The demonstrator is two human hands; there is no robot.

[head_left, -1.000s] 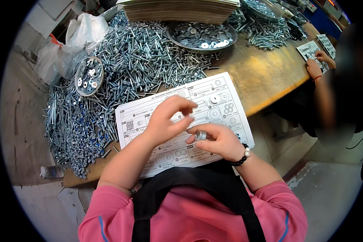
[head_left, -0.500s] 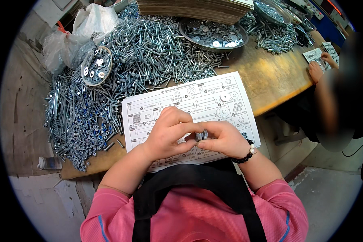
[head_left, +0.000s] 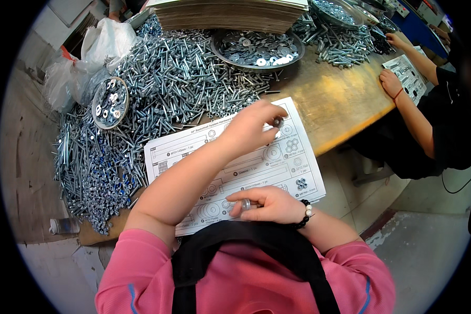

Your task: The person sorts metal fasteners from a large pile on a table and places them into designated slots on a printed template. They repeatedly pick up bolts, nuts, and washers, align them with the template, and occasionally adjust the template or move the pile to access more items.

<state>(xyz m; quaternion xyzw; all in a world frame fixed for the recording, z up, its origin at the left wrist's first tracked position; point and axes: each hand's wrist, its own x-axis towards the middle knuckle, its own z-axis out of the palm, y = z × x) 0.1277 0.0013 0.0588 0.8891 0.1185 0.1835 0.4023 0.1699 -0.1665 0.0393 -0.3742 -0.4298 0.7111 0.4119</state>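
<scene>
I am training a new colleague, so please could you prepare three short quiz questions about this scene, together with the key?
1. Multiple choice: which wrist wears the black-beaded bracelet? A) left B) right
2. True or false: the left hand is farther from the pink shirt than the right hand.
3. Fill in: the small group of nuts lies near the ____ edge of the printed sheet in the picture.

Key: 1. B; 2. true; 3. right
</scene>
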